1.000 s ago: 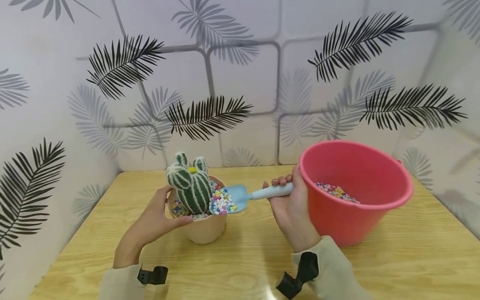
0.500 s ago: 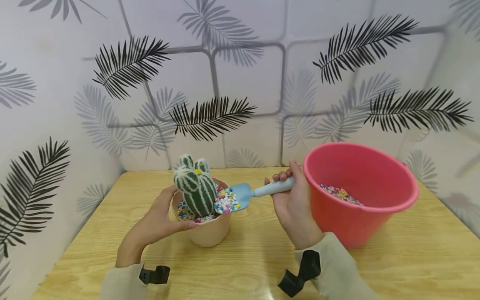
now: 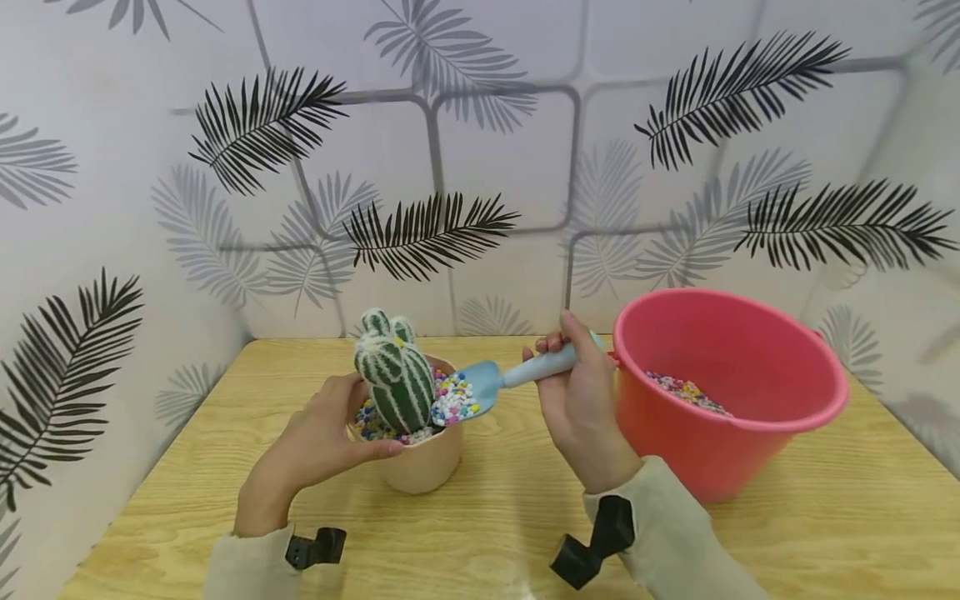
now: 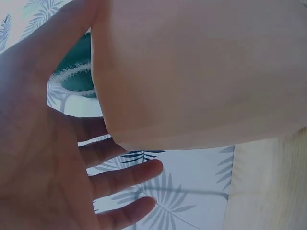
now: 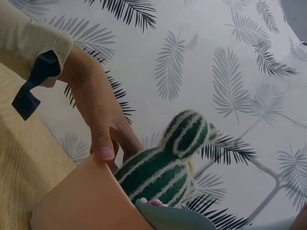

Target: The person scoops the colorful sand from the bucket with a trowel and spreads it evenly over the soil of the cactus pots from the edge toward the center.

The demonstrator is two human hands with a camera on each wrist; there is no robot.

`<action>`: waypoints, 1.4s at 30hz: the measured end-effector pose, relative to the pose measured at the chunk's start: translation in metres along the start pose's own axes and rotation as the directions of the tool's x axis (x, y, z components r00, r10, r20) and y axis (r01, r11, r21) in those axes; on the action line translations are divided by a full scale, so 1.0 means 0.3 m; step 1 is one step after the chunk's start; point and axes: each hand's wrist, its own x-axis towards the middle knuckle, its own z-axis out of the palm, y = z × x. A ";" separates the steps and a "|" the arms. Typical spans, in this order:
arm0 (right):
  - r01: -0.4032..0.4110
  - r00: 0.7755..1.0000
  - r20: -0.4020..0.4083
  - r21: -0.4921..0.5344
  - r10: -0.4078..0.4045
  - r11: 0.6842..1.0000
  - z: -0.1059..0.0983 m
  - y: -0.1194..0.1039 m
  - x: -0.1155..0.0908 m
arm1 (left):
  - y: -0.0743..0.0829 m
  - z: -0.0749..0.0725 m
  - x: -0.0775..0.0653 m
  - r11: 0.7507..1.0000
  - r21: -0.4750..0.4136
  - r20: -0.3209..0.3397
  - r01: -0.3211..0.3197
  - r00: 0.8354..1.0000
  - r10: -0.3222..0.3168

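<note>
A peach flowerpot (image 3: 423, 467) stands on the wooden table, with a green, white-striped knitted cactus (image 3: 405, 387) in it. Bright, multicoloured pebbles lie around the cactus base. My left hand (image 3: 318, 429) grips the pot's left side, thumb at the front of the rim and the other fingers behind. In the right wrist view that thumb presses the rim beside the cactus (image 5: 153, 179). My right hand (image 3: 581, 408) holds a light-blue hand trowel (image 3: 542, 367) by its handle. The blade, heaped with coloured pebbles (image 3: 455, 403), reaches over the pot's right rim, its tip close to the cactus.
A large pink bucket (image 3: 690, 458) with more coloured pebbles (image 3: 686, 392) inside stands right of my right hand. Behind the table (image 3: 480, 542) rises a wall (image 3: 510, 283) with a leaf pattern.
The trowel's handle has tilted up, and my right hand has turned and shifted slightly left relative to the bucket. The cactus has turned a little. My left hand stays at the pot.
</note>
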 end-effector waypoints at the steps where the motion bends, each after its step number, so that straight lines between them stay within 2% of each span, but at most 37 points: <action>1: 0.001 1.000 0.004 0.000 -0.001 1.000 0.004 0.001 0.001 | 0.001 -0.001 -0.001 1.000 -0.004 -0.001 -0.004 1.000 0.004; 3: 0.006 1.000 0.012 -0.005 -0.006 1.000 0.010 0.002 0.004 | -0.005 0.000 -0.003 0.999 -0.032 0.001 -0.021 1.000 0.021; 8: 0.010 0.999 0.040 -0.009 -0.010 1.000 0.023 -0.002 0.009 | -0.033 0.005 -0.001 0.979 -0.200 0.054 -0.050 0.997 0.062; 12: 0.021 0.998 0.061 -0.018 -0.020 1.000 0.034 -0.005 0.011 | -0.043 0.006 -0.001 0.962 -0.271 0.093 -0.034 0.994 0.062; 16: 0.050 0.996 0.075 -0.027 -0.048 0.998 0.048 -0.015 0.012 | -0.039 0.007 -0.003 0.962 -0.271 0.098 -0.028 0.994 0.057; 24: 0.044 0.995 0.091 -0.043 -0.040 0.998 0.062 -0.036 0.011 | -0.034 0.013 0.001 0.967 -0.240 0.064 -0.085 0.993 0.104; 31: 0.049 0.990 0.137 -0.091 -0.036 0.995 0.078 -0.045 0.017 | -0.039 0.001 -0.009 0.975 -0.212 0.066 -0.068 0.994 0.084; 42: 0.076 0.989 0.138 -0.134 -0.057 0.988 0.108 -0.048 0.017 | -0.038 -0.003 -0.005 0.975 -0.215 0.072 -0.061 0.994 0.078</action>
